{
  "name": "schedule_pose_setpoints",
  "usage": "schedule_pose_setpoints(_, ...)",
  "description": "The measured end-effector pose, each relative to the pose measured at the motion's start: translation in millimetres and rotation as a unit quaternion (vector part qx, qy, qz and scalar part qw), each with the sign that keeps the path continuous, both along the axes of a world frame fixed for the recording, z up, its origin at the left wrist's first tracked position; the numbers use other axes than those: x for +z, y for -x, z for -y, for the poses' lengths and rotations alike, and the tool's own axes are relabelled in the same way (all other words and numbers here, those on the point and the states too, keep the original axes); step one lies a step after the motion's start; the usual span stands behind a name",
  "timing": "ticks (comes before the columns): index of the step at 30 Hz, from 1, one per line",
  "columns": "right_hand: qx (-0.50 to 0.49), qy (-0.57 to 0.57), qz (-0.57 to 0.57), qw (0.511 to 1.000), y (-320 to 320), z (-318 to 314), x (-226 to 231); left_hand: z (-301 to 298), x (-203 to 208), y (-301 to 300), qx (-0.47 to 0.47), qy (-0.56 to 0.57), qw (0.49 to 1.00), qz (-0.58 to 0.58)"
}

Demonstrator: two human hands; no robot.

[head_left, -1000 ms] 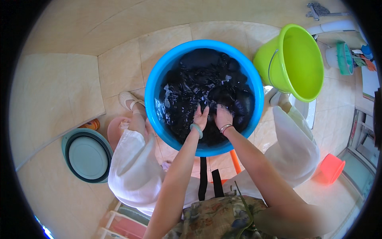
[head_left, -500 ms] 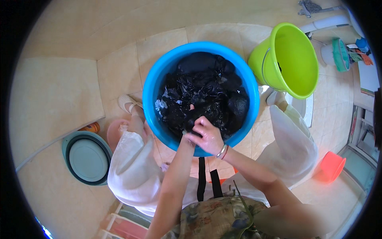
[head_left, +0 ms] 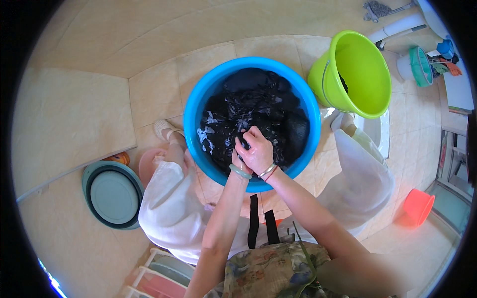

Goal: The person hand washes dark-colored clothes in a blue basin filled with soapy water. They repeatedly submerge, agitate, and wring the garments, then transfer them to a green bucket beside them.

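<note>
Both hands are meeting at the near rim of the blue basin (head_left: 198,104), the right hand (head_left: 259,151) lying over the left hand (head_left: 237,160) and clenching a fold of dark wet laundry (head_left: 248,107) that is spreading away from them.

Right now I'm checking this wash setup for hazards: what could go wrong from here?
The hands work dark cloth at the near rim of the blue basin, so water could slop over onto the white trousers and tiled floor, likely making it slippery. The green bucket leans on its side beside the basin; a knock might roll it.
</note>
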State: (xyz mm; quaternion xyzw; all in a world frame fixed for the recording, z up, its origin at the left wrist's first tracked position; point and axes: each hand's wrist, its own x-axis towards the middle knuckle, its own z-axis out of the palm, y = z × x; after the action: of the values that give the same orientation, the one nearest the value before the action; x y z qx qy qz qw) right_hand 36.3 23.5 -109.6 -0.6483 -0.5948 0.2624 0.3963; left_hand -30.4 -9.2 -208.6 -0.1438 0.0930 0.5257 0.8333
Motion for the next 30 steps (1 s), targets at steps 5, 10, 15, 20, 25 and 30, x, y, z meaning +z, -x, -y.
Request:
schedule_pose_setpoints(5,-0.046,0.042,0.062,0.996,-13.3,-17.8,-34.5,-15.8,46.1,-3.2,-0.147,0.144,0.851,-0.483)
schedule_pose_setpoints(10,-0.126,0.140,0.119,0.975,-64.7,-29.5,-105.1,-8.5,41.6,3.5,-0.124,0.097,0.888,-0.431)
schedule_pose_setpoints(15,-0.119,0.160,0.044,0.979,-66.7,9.1,-116.5,-32.2,15.8,1.0,-0.185,0.071,0.732,-0.651)
schedule_pose_setpoints(20,-0.028,0.231,0.125,0.965,-53.7,31.8,-133.2,-10.5,-57.3,-0.3,-0.171,-0.114,0.455,-0.866)
schedule_pose_setpoints(25,0.028,0.360,0.187,0.914,-55.6,24.6,-171.2,-6.2,-94.3,-0.8,-0.281,-0.184,0.420,-0.843)
schedule_pose_setpoints(30,-0.009,0.314,0.187,0.931,-66.8,14.1,-196.1,-33.0,-99.5,0.2,-0.272,-0.173,0.541,-0.777)
